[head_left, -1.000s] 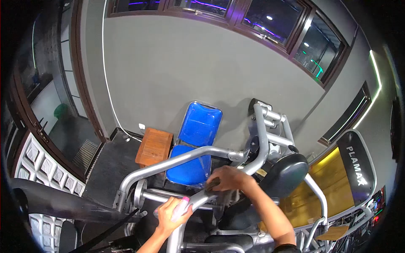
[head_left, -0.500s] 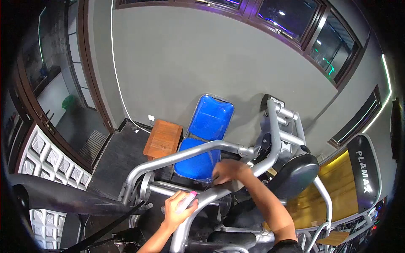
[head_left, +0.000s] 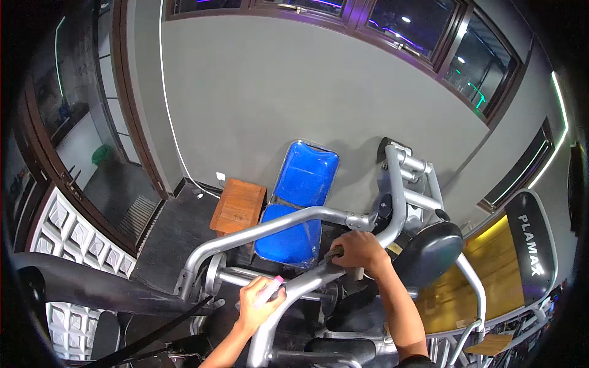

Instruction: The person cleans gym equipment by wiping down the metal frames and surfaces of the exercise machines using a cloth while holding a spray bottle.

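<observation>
My left hand (head_left: 257, 306) is closed around a small whitish bottle (head_left: 267, 294) with a pink cap, held beside the curved silver tube (head_left: 294, 288) of a gym machine. Farther up the same tube, my right hand (head_left: 361, 250) is closed on a crumpled grey-brown cloth (head_left: 335, 253) pressed against the metal. Only an edge of the cloth shows past the fingers. Beyond both hands, a second bent silver bar (head_left: 257, 228) crosses the view.
A blue folding chair (head_left: 288, 233) and a wooden stool (head_left: 239, 207) stand by the grey wall. Black pads (head_left: 429, 253) belong to the machine on the right. A thick black padded arm (head_left: 104, 285) reaches in from the left. Another machine bears a PLAMAX panel (head_left: 531, 245).
My right hand has moved slightly right along the tube, and the cloth's edge now shows more clearly. My left hand stays nearly in place with the bottle.
</observation>
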Demonstrator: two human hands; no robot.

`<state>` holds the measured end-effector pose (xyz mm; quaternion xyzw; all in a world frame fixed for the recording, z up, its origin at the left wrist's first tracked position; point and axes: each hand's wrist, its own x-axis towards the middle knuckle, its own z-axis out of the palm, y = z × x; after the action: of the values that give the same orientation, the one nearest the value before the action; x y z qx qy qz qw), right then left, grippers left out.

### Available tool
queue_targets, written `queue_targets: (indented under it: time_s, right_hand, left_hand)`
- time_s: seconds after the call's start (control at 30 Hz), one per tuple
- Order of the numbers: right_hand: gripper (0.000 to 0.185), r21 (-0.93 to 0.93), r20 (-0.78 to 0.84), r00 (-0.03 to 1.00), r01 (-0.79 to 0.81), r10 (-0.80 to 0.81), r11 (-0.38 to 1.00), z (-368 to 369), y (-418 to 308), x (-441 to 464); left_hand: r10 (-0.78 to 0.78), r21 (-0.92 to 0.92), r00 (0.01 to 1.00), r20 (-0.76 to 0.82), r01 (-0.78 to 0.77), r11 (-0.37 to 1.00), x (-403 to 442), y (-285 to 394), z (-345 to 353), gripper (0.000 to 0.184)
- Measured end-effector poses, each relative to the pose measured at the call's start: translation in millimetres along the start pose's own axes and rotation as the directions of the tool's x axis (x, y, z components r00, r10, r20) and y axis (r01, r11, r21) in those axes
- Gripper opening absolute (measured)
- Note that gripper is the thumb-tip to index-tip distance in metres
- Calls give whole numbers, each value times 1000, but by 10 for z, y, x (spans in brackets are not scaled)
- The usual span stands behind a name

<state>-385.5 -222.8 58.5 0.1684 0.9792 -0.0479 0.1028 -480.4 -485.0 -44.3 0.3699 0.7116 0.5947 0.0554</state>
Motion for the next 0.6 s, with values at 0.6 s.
queue_targets:
  time_s: [0.6]
  right_hand:
    - [53,207,-446,895,100,3,973,568,-458,-891]
  left_hand:
    - [-1,-126,999,-37,-4,992,-20,-72,45,16]
